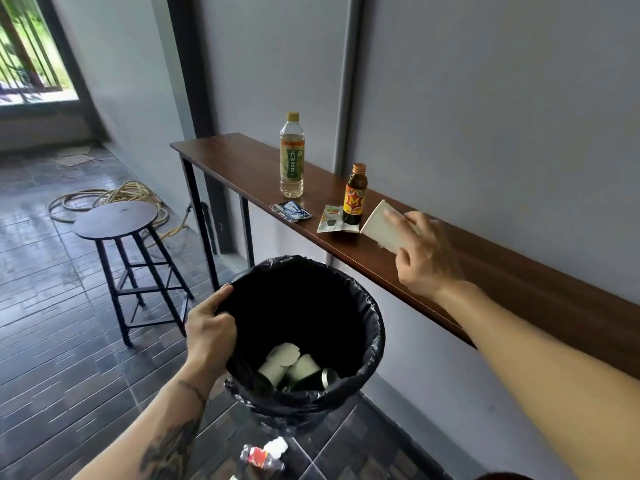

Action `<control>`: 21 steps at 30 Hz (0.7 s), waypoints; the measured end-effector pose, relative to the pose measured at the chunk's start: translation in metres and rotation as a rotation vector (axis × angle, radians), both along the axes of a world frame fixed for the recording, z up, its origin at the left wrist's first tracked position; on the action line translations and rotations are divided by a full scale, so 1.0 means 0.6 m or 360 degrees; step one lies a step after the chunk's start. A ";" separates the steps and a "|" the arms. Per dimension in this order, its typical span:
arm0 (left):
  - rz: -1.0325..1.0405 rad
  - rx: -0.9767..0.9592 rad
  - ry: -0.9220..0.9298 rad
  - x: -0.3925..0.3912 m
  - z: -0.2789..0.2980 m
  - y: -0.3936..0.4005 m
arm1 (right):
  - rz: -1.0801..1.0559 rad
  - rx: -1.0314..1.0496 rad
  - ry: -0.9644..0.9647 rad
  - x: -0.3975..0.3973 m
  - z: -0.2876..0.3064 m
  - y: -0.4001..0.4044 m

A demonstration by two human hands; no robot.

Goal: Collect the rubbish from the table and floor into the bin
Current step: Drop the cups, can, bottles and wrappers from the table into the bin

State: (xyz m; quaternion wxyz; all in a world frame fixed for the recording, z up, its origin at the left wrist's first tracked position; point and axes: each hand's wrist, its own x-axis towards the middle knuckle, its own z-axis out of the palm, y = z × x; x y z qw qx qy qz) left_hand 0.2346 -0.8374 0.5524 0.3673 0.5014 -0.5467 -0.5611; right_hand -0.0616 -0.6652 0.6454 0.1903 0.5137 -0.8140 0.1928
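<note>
My left hand (210, 329) grips the rim of a bin (372, 327) lined with a black bag, held up beside the table. Inside lie two paper cups (280, 363) and a dark can (317, 378). My right hand (424, 252) is closed around a white paper cup (379, 225) tilted on the narrow wooden table (502, 282). Left of the cup stand a small brown bottle (355, 195) on a flat sachet (329, 221), a blue wrapper (292, 210) and a tall clear bottle (292, 155). On the floor below the bin lie a red-labelled bottle (261, 459) and white crumpled paper (277, 446).
A round black stool (116, 220) stands left of the table. A coiled hose (114, 195) lies on the tiled floor behind it. The grey wall runs directly behind the table. A window with bars is far left.
</note>
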 end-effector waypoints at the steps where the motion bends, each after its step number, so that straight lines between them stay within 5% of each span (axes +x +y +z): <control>1: 0.0012 -0.0001 0.0007 0.007 0.003 -0.005 | 0.0100 0.0003 -0.0021 0.031 0.000 -0.017; 6: 0.0036 -0.0013 0.0004 0.056 0.023 -0.026 | 0.0529 0.0392 -0.0153 0.193 -0.036 -0.098; 11: 0.0062 -0.0039 -0.0044 0.122 0.039 -0.054 | 0.0586 0.0667 -0.0220 0.301 -0.089 -0.152; 21: 0.0102 -0.0050 -0.0065 0.205 0.053 -0.104 | 0.0576 0.0358 -0.0395 0.367 -0.068 -0.196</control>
